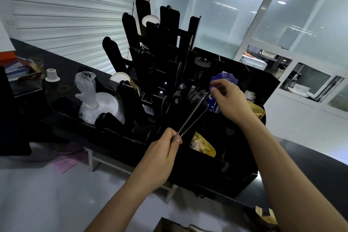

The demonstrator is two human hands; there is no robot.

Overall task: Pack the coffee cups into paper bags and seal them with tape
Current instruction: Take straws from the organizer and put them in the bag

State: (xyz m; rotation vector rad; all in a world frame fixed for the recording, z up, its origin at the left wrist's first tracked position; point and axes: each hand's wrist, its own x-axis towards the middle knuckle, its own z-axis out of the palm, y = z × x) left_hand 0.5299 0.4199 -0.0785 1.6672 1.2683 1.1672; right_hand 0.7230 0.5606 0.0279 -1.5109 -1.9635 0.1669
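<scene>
Nearest you, your left hand (162, 149) pinches two thin black straws (192, 114) at their lower ends, in front of the black slotted organiser rack (211, 164). Over its middle, your right hand (227, 96) pinches their tips; pull unevenly and they could snag neighbouring stock. White-rimmed brown paper cups (120, 78) sit stacked in its left slots.

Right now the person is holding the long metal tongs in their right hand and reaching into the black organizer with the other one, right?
Not quite: the head view shows the metal tongs pinched in the left hand. The right hand reaches into the black organizer.
</scene>
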